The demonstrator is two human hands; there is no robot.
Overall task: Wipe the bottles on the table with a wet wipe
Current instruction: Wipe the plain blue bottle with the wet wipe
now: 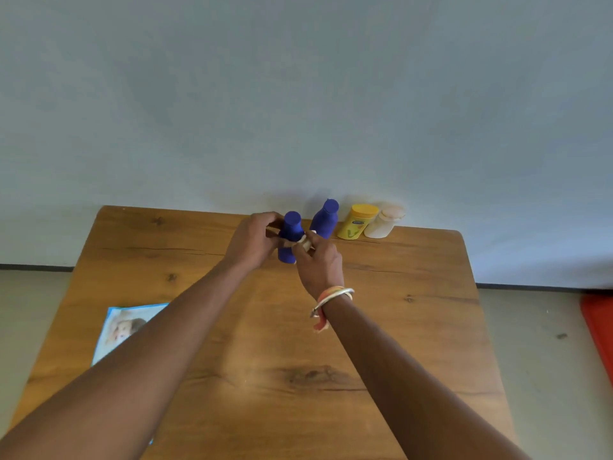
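A dark blue bottle [291,234] stands upright near the far edge of the wooden table [265,343]. My left hand [253,240] grips its left side. My right hand [320,262] presses a crumpled wet wipe [303,241] against the bottle's front right. A second blue bottle [325,218] stands just behind to the right, then a yellow bottle [357,221] and a white bottle [384,220] in a row by the wall.
A light blue wet-wipe pack [124,327] lies flat at the table's left side, partly hidden by my left forearm. A red object [600,330] sits on the floor at the right edge. The wall rises right behind the table.
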